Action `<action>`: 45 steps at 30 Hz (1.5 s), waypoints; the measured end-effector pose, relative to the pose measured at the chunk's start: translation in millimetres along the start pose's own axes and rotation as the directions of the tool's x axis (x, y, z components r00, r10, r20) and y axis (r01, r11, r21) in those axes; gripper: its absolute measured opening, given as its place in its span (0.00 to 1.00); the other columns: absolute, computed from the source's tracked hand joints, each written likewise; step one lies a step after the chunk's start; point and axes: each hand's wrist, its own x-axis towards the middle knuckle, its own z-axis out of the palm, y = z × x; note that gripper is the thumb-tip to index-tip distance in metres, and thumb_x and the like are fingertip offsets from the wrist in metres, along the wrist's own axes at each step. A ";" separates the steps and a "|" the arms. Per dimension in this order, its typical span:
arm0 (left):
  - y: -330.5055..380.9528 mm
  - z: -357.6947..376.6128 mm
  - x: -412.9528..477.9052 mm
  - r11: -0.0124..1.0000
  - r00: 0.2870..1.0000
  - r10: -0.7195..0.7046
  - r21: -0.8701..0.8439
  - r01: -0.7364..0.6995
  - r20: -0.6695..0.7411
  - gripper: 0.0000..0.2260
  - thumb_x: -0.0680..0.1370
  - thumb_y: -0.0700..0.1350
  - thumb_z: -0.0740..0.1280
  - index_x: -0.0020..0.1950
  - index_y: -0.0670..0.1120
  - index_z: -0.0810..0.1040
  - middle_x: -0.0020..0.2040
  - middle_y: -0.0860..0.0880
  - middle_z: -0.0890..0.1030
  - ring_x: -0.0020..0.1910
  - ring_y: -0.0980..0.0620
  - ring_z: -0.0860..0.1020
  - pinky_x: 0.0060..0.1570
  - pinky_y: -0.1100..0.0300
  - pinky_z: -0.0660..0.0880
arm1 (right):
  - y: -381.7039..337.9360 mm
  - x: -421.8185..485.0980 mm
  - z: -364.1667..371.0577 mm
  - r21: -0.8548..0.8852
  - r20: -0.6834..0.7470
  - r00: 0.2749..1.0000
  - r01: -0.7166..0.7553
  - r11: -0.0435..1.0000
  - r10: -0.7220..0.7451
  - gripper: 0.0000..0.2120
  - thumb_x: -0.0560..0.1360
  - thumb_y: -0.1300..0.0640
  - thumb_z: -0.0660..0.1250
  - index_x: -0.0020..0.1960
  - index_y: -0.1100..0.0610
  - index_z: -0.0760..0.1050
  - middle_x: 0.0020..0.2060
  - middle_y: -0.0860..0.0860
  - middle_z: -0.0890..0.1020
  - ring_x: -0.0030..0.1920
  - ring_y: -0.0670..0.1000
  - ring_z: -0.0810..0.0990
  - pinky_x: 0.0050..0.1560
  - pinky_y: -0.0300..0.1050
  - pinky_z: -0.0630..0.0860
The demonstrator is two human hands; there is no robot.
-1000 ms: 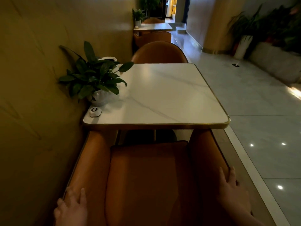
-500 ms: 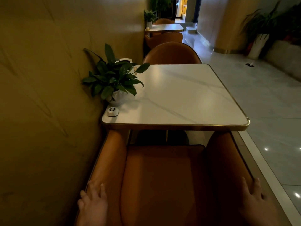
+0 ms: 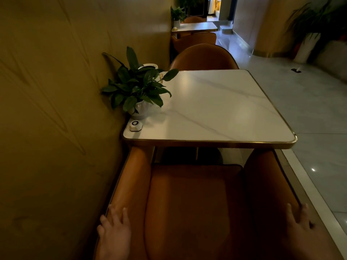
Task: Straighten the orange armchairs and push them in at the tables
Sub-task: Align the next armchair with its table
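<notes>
Orange leather armchair point(image 3: 193, 209), lower centre: arms now tucked beneath gold-edged white marble table point(image 3: 221, 141). Left hand point(image 3: 114, 235) and right hand point(image 3: 300, 224) laid flat, fingers spread, unmoved on armrests; push judged nearly finished.

Dim overall, with a warm yellow-brown cast. Brightest at the doorway point(image 3: 217, 4) in the top centre and in the soft sheen across the white tabletop point(image 3: 216, 109). Small pinpoint glare on the floor tiles point(image 3: 319, 119) at the right edge. Deep shadow under the table and over the chair seat point(image 3: 191, 203) in the lower centre. Slightly soft and grainy throughout; wide-angle bending of straight lines toward the left and right edges.
</notes>
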 end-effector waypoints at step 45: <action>-13.8 3.7 -26.0 0.978 1.000 0.020 0.210 -0.021 0.006 0.24 0.64 0.30 0.68 0.60 0.35 0.81 0.63 0.21 0.68 0.50 0.18 0.68 0.38 0.29 0.68 | 7.3 -28.4 -0.9 -0.061 -0.031 0.998 0.043 0.997 -0.045 0.46 0.75 0.48 0.67 0.79 0.46 0.37 0.77 0.57 0.34 0.67 0.60 0.67 0.61 0.52 0.76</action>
